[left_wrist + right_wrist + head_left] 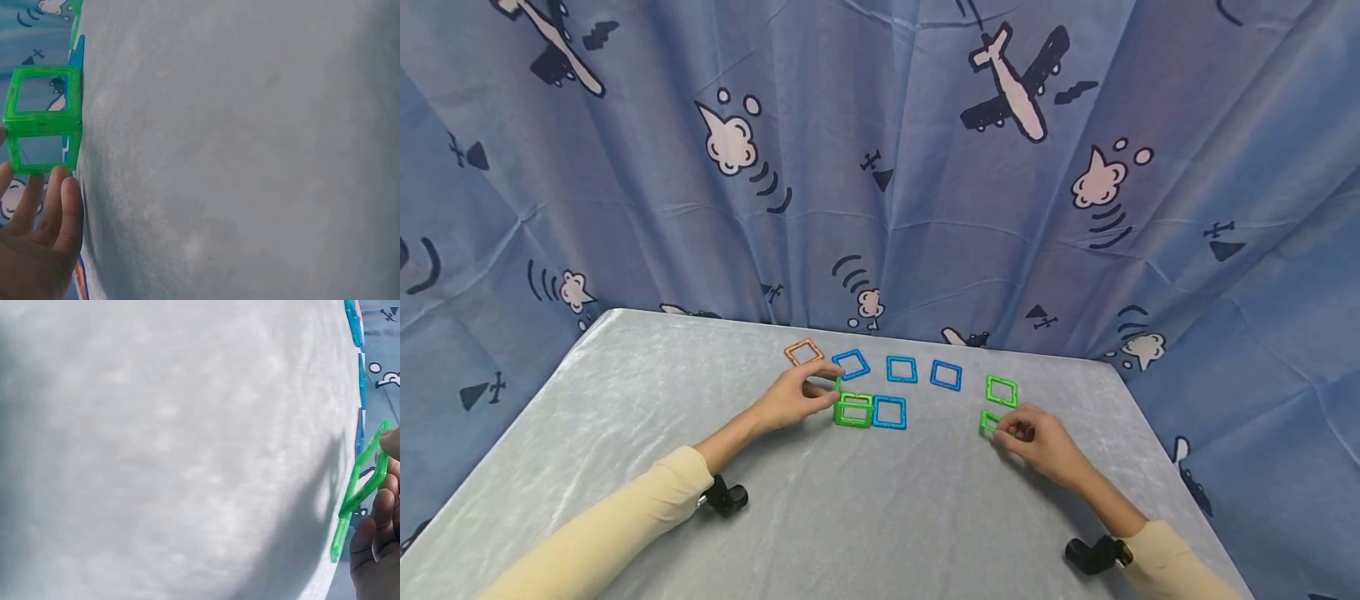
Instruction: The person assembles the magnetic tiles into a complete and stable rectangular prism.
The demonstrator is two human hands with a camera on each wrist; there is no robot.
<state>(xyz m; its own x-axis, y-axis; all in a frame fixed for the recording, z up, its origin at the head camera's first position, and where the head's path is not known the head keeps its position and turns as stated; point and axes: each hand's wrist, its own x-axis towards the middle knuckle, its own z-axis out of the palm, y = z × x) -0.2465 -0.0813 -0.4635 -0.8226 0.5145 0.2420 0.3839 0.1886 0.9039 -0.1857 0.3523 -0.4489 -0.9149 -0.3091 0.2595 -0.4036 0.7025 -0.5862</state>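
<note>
My left hand (792, 398) holds the left side of a small structure of green square frame tiles (853, 415), with thumb and fingers at an upright tile's edges. In the left wrist view, two faces of the green structure (44, 120) meet along an edge above the fingertips. A blue square tile (890, 412) lies against the structure's right side. Over on the right, my right hand (1041, 442) pinches a green square tile (988, 422), tilted in the right wrist view. Just behind it lies another green tile (1002, 390). Fingers partly hide both held pieces.
Behind the structure lie an orange tile (803, 352) and several blue tiles, among them a tilted one (852, 364), a middle one (902, 369) and one farther right (946, 375). The grey cloth-covered table (880, 517) ends at a blue patterned curtain (820, 208).
</note>
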